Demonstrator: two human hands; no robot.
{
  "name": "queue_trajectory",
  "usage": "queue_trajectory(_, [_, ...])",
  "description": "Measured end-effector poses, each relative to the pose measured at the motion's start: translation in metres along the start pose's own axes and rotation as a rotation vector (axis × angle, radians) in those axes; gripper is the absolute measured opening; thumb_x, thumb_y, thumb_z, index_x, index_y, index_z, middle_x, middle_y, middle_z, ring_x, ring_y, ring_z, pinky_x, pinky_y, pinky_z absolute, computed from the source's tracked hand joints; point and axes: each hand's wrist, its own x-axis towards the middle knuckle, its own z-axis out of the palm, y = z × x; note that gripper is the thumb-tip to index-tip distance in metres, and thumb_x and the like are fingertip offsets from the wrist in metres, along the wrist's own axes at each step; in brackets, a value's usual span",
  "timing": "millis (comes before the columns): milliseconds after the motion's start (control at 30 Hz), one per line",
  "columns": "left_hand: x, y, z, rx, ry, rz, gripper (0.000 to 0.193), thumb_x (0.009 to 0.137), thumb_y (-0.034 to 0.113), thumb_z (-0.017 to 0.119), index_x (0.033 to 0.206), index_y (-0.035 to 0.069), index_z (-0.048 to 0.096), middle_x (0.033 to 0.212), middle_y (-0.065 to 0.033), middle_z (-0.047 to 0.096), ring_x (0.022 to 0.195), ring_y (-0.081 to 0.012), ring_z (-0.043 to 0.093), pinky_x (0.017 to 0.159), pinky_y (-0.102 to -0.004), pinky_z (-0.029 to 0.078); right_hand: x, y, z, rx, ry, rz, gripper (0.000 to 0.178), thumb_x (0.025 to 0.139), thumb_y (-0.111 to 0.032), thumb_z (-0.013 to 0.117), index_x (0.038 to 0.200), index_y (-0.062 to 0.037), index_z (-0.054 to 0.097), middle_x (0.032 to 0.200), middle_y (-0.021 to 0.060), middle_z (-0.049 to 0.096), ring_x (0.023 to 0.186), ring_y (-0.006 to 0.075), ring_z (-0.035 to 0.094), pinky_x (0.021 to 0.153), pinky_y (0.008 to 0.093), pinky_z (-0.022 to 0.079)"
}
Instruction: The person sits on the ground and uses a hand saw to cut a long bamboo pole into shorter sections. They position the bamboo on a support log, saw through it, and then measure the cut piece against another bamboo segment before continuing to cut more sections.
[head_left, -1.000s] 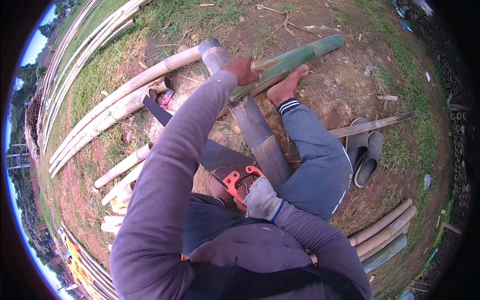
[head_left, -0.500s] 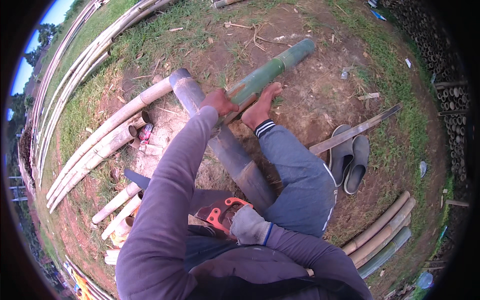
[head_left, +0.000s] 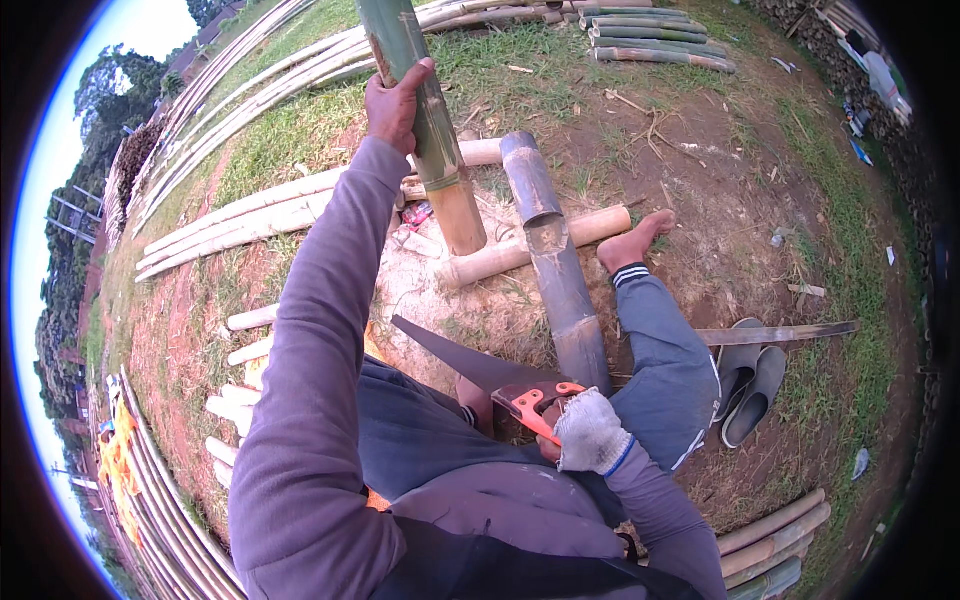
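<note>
A thick green bamboo pole (head_left: 432,135) stands nearly upright, its paler lower end at the ground and its top cut off by the picture's edge. My bare left hand (head_left: 393,105) is closed round it, thumb across its front. My gloved right hand (head_left: 588,430) grips the orange handle of a handsaw (head_left: 470,362) low by my lap, its dark blade slanting up to the left. Right of the pole lies a dark, notched bamboo piece (head_left: 560,290), across a paler bamboo piece (head_left: 510,257).
My bare foot (head_left: 637,243) rests by the pale piece's right end. Sandals (head_left: 752,397) lie at the right, near a flat bamboo strip (head_left: 790,333). Long bamboo poles (head_left: 330,60) and cut green lengths (head_left: 660,40) lie farther off. Short pieces (head_left: 240,410) are at the left.
The green bamboo pole has swung from lying slanted over the dark piece to nearly upright farther left, held by my left hand. The saw stays in my right hand, and the view has shifted.
</note>
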Motion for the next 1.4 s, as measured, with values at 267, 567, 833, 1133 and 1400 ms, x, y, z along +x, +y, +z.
queue_trajectory(267, [-0.028, -0.034, -0.148, -0.416, 0.389, -0.314, 0.050, 0.098, 0.039, 0.079, 0.138, 0.016, 0.060, 0.128, -0.0101, 0.065, 0.117, -0.0326, 0.064, 0.101, -0.0626, 0.053, -0.024, -0.026, -0.076, 0.217, 0.323, 0.342, 0.018, 0.080, -0.014, 0.078, 0.087, -0.0039, 0.065, 0.077, 0.0146, 0.061, 0.066, 0.0399, 0.060, 0.062, 0.0482, 0.048])
queue_trajectory(567, [-0.143, -0.213, -0.135, -0.860, 0.648, -0.581, 0.059, 0.104, 0.048, 0.067, 0.149, 0.014, 0.050, 0.143, -0.0168, 0.063, 0.121, -0.0432, 0.069, 0.100, -0.0728, 0.055, -0.046, -0.018, -0.081, 0.831, 0.789, 0.808, 0.016, 0.095, -0.018, 0.063, 0.091, -0.0032, 0.060, 0.078, 0.0042, 0.062, 0.064, 0.0108, 0.056, 0.060, 0.0272, 0.046])
queue_trajectory(833, [-0.180, -0.325, -0.107, -0.641, 0.798, -0.707, 0.080, 0.103, 0.043, 0.070, 0.160, 0.002, 0.031, 0.154, -0.0178, 0.052, 0.127, -0.0424, 0.062, 0.103, -0.0706, 0.050, -0.045, -0.028, -0.058, 0.997, 0.875, 0.786, 0.015, 0.094, -0.013, 0.066, 0.099, -0.0008, 0.060, 0.079, 0.0052, 0.063, 0.066, 0.0090, 0.058, 0.060, 0.0226, 0.045])
queue_trajectory(1133, [-0.235, -0.233, -0.022, 0.585, 0.718, -0.407, 0.076, 0.089, 0.046, 0.083, 0.141, 0.006, 0.047, 0.142, -0.0231, 0.046, 0.132, -0.0421, 0.048, 0.112, -0.0590, 0.038, -0.057, -0.012, -0.036, 0.592, 0.706, 0.731, 0.025, 0.095, -0.015, 0.077, 0.106, -0.0005, 0.060, 0.086, 0.0056, 0.064, 0.072, 0.0124, 0.060, 0.067, 0.0301, 0.049])
queue_trajectory(1400, [-0.186, -0.216, -0.029, 1.476, -0.389, 0.050, 0.083, 0.080, 0.031, 0.086, 0.152, 0.018, 0.046, 0.155, -0.0129, 0.048, 0.151, -0.0372, 0.039, 0.121, -0.0583, 0.034, -0.038, -0.007, -0.033, 0.321, 0.683, 0.638, 0.020, 0.099, -0.012, 0.075, 0.105, -0.0001, 0.061, 0.089, 0.0057, 0.062, 0.071, 0.0119, 0.058, 0.066, 0.0291, 0.049])
